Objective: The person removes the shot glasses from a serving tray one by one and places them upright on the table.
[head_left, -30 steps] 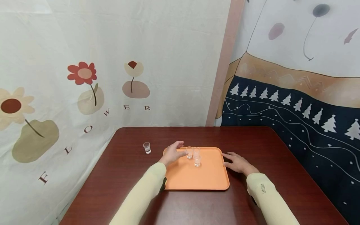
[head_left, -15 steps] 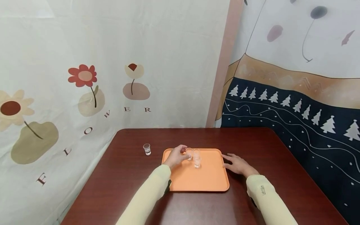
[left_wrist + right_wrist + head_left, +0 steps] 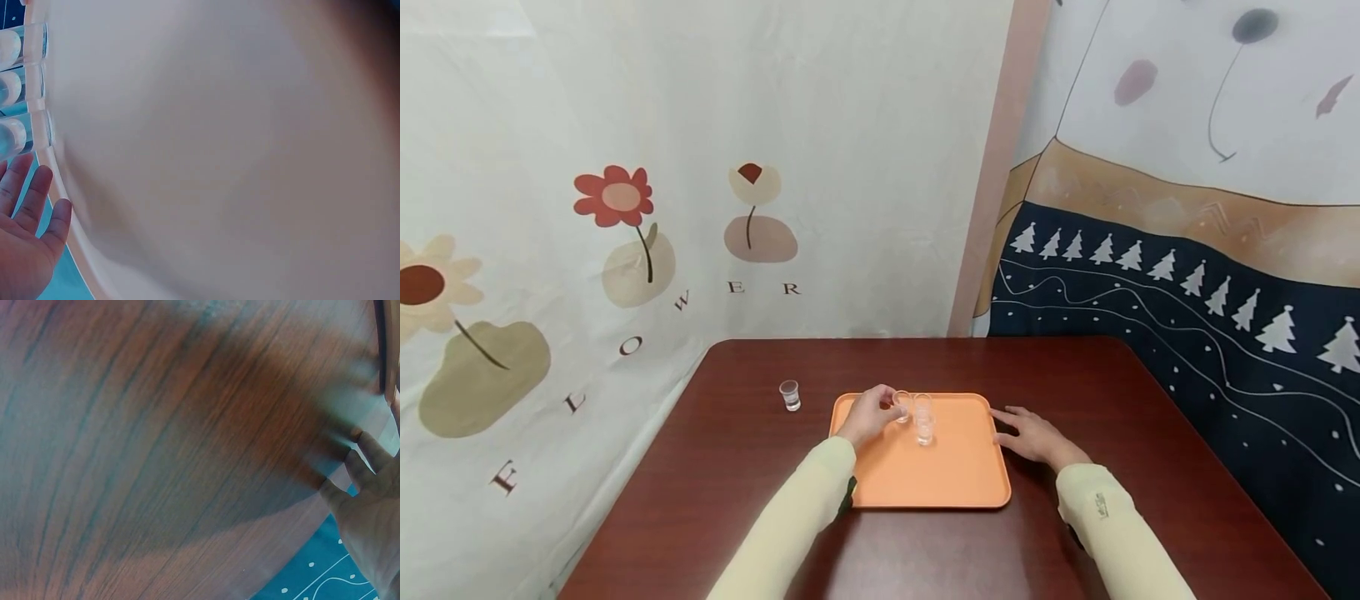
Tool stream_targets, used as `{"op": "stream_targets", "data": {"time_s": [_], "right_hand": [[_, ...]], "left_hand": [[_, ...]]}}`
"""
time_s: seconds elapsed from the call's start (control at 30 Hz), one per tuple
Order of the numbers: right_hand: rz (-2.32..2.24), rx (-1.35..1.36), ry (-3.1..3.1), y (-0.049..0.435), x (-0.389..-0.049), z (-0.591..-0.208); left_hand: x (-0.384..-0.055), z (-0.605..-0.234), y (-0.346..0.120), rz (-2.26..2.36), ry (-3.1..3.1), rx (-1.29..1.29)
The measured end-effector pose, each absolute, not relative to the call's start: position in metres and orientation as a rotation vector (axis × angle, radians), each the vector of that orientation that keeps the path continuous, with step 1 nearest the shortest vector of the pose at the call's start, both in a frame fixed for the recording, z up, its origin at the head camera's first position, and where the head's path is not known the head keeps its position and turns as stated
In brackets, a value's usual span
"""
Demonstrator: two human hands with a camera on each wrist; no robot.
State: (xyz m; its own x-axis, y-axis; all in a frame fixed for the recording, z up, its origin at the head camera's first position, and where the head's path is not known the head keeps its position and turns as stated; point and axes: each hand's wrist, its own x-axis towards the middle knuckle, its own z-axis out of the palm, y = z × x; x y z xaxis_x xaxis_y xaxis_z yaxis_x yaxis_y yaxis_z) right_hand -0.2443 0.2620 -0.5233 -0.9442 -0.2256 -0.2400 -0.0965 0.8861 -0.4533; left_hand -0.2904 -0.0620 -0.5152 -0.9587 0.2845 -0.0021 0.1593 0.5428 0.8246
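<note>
My left hand (image 3: 867,417) is over the left part of an orange tray (image 3: 955,482), thumb and fingertips around the leftmost shot glass (image 3: 902,410), apparently pinching it. This small clear glass stands upright on the tray. Close to its right are two more shot glasses, a rear one (image 3: 922,403) and a front one (image 3: 924,432). In the left wrist view, the fingers (image 3: 30,200) spread beside the row of glasses; thumb and index are hidden. My right hand (image 3: 1036,437) lies at the tray's right edge, its fingers extended and touching the rim.
Another shot glass (image 3: 790,396) stands on the dark red-brown table (image 3: 820,367), left of the tray. A pale cloth with printed flowers (image 3: 865,167) hangs behind the table, and a dark-blue patterned cloth (image 3: 1187,350) hangs on the right.
My left hand has moved right over the tray, and its fingers have closed in on the leftmost shot glass. The right hand and the other glasses have stayed in place.
</note>
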Motion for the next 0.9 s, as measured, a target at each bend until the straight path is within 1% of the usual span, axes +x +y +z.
{"op": "stream_targets", "data": {"time_s": [0.43, 0.9], "right_hand": [[-0.645, -0.215, 2.765, 0.266, -0.244, -0.52], [-0.649, -0.225, 2.768, 0.261, -0.245, -0.522]], "left_hand": [[-0.298, -0.497, -0.077, 1.438, 2.715, 0.364], [-0.31, -0.462, -0.117, 1.481, 2.827, 0.328]]}}
